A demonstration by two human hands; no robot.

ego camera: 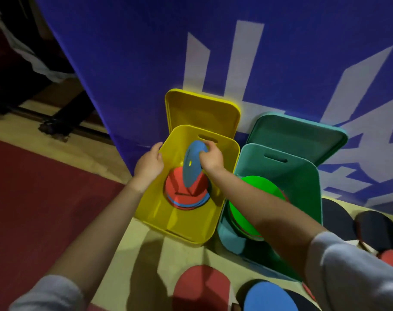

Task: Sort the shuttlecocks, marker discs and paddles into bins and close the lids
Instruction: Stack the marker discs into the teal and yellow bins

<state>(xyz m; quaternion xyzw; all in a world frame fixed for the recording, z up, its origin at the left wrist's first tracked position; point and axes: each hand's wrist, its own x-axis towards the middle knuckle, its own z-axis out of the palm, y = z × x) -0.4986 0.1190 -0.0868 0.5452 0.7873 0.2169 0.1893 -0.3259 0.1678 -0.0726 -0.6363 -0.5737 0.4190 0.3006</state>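
A red paddle (202, 286) is positioned nearest, on the floor. A blue marker disc (193, 163) is pinched on edge by the right hand (210, 159) inside the yellow bin (226, 176). The bin's left rim is gripped by the left hand (148, 163).

A: From my remote feed, what's behind everything?

B: I see a tall blue banner (128, 63) with large white shapes (240, 70), standing on a pale wooden floor (114, 158).

A: And left?

B: A dark red mat (34, 198) covers the floor; beyond it, dim shadow.
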